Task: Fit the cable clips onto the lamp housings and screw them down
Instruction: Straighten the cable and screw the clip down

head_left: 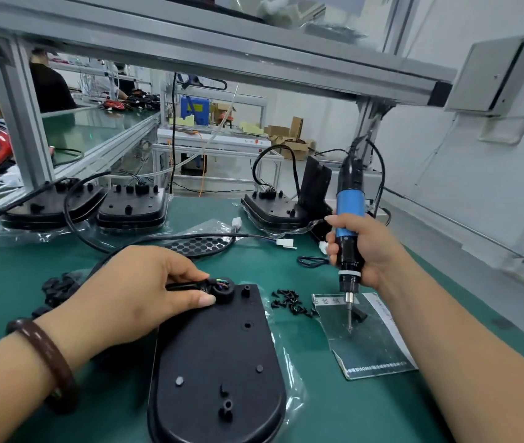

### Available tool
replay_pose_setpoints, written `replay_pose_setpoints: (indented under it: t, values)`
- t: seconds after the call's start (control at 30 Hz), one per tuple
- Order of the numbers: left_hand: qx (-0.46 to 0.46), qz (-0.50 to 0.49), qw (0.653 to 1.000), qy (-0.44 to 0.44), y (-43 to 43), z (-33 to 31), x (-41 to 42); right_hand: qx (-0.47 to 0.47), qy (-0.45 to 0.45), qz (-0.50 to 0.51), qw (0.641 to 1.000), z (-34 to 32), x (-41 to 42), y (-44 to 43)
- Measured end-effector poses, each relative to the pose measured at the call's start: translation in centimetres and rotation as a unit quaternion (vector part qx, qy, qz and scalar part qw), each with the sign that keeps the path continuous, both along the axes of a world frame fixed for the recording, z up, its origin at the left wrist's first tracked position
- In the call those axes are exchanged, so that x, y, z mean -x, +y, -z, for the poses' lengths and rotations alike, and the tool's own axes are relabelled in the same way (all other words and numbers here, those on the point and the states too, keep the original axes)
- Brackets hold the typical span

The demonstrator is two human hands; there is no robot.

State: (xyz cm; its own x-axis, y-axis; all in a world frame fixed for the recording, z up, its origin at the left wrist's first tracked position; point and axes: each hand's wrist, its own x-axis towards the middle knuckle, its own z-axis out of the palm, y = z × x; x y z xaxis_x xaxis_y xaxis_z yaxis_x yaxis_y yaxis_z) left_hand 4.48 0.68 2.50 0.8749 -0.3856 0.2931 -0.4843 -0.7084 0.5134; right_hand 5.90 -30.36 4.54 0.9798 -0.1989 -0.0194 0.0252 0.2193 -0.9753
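Observation:
A black lamp housing (222, 356) lies face down on the green table in front of me, in a clear plastic wrap. My left hand (139, 292) pinches the black cable clip (222, 290) with coloured wires at the housing's far left corner. My right hand (363, 251) grips a blue and black electric screwdriver (348, 238) upright, its bit tip touching a shiny card (369, 343) to the right of the housing. A small heap of black screws (291, 302) lies between housing and card.
Three more housings (132, 206) (46, 203) (273, 206) with cables stand along the table's far edge. A pile of black clips (59, 289) lies left of my hand. A honeycomb grille (196, 246), white connectors (284, 243) and an aluminium frame post (24, 123) are nearby.

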Motion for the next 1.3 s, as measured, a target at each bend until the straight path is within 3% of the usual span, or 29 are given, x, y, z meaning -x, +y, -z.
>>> replay_pose_setpoints:
  t: [0.23, 0.33, 0.5, 0.73, 0.8, 0.9, 1.0, 1.13, 1.3]
  values:
    - [-0.010, -0.007, 0.999, -0.033, 0.0, 0.2, -0.1, 0.009, 0.019, -0.019, 1.000, 0.6, -0.2, -0.8]
    - [-0.020, -0.014, 0.999, -0.046, 0.0, 0.2, -0.1, 0.078, 0.019, -0.009, 0.997, 0.6, -0.4, -1.5]
    - [-0.032, -0.017, 0.997, -0.067, 0.1, 0.4, 0.1, 0.224, 0.009, 0.121, 0.967, 0.3, -1.2, -2.6]
    - [0.028, -0.025, 0.998, -0.054, 0.2, -1.0, 0.1, 0.205, -0.026, 0.189, 0.960, 0.3, -1.6, -3.4]
    - [0.022, -0.088, 0.994, -0.063, 1.4, -1.7, -1.4, 0.233, -0.037, 0.216, 0.947, 0.3, -1.6, -3.4]
    - [-0.087, -0.171, 0.981, -0.023, 3.6, -2.4, -4.1, 0.284, -0.092, 0.269, 0.916, 0.2, -1.5, -3.6]
    - [-0.200, -0.191, 0.960, 0.035, 4.4, -1.7, -6.2, 0.346, -0.137, 0.333, 0.866, -0.1, -1.6, -4.5]
    - [-0.280, -0.193, 0.937, 0.085, 4.1, -1.1, -7.6, 0.384, -0.137, 0.361, 0.839, -0.4, -1.4, -4.9]
    - [-0.294, -0.219, 0.926, 0.091, 4.0, -2.2, -7.6, 0.439, -0.126, 0.423, 0.782, -1.2, -0.5, -4.0]
